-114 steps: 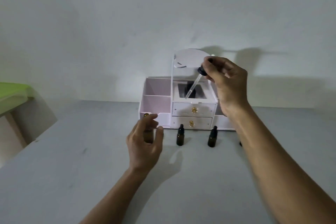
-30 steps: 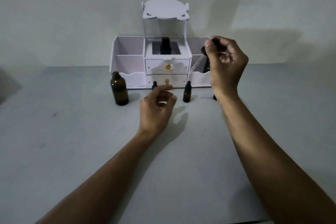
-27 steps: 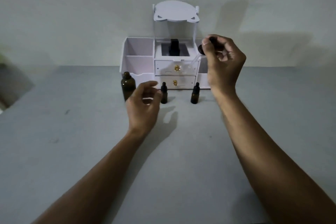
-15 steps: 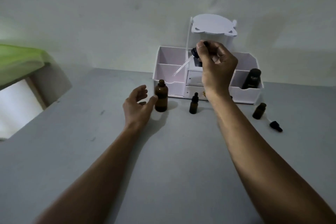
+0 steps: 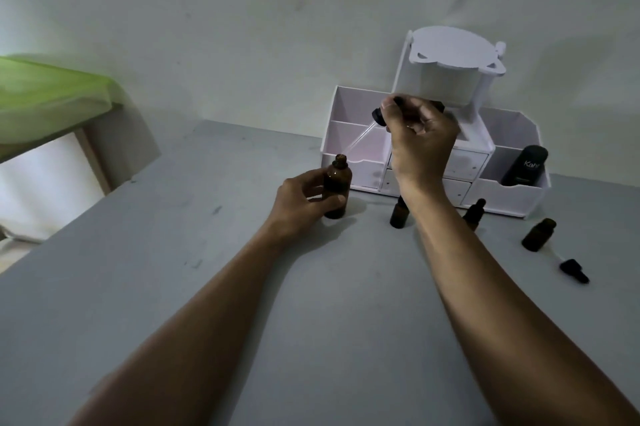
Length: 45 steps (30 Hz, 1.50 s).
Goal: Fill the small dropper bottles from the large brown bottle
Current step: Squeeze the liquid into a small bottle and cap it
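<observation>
**Left hand** point(image 5: 304, 204). My fingers point(image 5: 335, 199) are curled round the lower body of the large brown bottle point(image 5: 338, 180). It stands upright on the worktop point(image 5: 311, 304) with its cap off and its mouth open. I judge a low, firm hold best, so the bottle cannot tip when the glass touches it.

**Right hand** point(image 5: 420, 145). Thumb and forefinger pinch the black bulb of the dropper point(image 5: 362, 136), and the other fingers are loosely folded. The glass tube slants down and leftward from my fingertips. Its tip is at or just above the bottle's mouth; I cannot tell whether it has entered.

**Step in hand, as I judge it: drawing liquid.**
- Stand the tube nearer upright over the neck before lowering it.
- Squeeze the bulb before the tip meets the liquid, then release slowly.
- Do not knock the glass against the rim.

**Small bottles, all right of my left fingers.**
- The near small bottle point(image 5: 399, 214) stands just below my right wrist, its top hidden.
- The capped small bottle point(image 5: 475, 212) is behind my forearm.
- The open small bottle point(image 5: 538, 234) is farther right, with a loose dropper cap point(image 5: 573, 270) lying just beside it.

**Behind.** A white organiser point(image 5: 512, 195) holds a black tube point(image 5: 526, 166).
</observation>
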{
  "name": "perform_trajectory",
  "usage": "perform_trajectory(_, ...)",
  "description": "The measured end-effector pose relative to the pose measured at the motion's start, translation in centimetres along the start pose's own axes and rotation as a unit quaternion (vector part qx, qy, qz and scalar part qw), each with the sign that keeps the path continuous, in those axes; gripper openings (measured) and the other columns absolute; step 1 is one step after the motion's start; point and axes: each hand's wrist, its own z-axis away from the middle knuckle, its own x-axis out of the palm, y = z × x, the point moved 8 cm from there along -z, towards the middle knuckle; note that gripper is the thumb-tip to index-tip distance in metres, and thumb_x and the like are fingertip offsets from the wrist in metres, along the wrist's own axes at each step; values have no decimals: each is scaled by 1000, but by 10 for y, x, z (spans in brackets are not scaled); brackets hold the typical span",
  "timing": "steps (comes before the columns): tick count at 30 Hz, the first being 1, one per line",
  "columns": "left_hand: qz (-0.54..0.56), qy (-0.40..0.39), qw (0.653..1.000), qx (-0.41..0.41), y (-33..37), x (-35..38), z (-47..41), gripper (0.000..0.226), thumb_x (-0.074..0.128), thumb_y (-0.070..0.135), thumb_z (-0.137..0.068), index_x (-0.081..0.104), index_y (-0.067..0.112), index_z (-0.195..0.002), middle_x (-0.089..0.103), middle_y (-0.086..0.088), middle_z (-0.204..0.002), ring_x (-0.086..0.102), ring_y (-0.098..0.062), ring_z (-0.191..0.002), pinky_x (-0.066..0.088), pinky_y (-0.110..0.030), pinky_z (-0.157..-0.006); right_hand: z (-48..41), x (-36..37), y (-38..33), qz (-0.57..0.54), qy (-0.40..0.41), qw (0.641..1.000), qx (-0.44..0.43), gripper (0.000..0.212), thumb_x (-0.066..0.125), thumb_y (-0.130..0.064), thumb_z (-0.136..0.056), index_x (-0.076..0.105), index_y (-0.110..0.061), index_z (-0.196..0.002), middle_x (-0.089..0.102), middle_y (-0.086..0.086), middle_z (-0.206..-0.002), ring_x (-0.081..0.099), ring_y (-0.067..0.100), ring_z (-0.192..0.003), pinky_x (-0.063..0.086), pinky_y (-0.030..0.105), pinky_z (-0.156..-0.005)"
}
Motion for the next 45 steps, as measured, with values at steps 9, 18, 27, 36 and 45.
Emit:
perform_trajectory(9, -27, 5, 1000, -15, -3, -2, 1, 53, 83, 17, -78, 68, 14, -129, 75, -2, -114, 72, -13, -104, 54, -37, -101, 4, 43, 14, 108, -167, 980, 13, 17, 74, -22, -87, 76, -7, -96, 76, 1, -88, 73, 10, -83, 60, 28, -83)
perform_trajectory(18, -29, -1, 1000, -7, 1, -3, 3, 52, 81, 13, -82, 65, 10, -131, 74, -5, -117, 72, -10, -104, 55, -26, -95, 26, 42, 44, 141, -187, 971, 56, 18, 73, -26, -88, 79, -10, -95, 77, 0, -88, 73, 13, -85, 60, 37, -87)
perform_trajectory(27, -29, -1, 1000, 2, 5, -3, 6, 49, 78, 7, -83, 66, 10, -130, 74, -2, -113, 71, 0, -97, 53, -14, -87, 28, 43, 40, 156, -164, 974, 27, 9, 75, -16, -86, 79, -8, -85, 75, -1, -83, 71, 13, -79, 59, 31, -81)
perform_trajectory(36, -39, -9, 999, 9, 4, -3, 4, 49, 78, 9, -85, 64, 9, -132, 73, -2, -117, 70, -1, -103, 52, -13, -89, 27, 45, 34, 166, -133, 977, -8, 7, 76, -6, -82, 79, -5, -76, 65, -6, -69, 60, 1, -65, 51, 15, -68)
perform_trajectory(45, -47, -7, 999, -1, -3, -6, 0, 52, 80, 12, -83, 65, 12, -132, 74, -1, -117, 70, -9, -109, 53, -32, -103, 19, 44, 29, 146, -101, 984, 14, 17, 76, -22, -85, 78, -6, -93, 74, 3, -88, 69, 11, -77, 56, 19, -74)
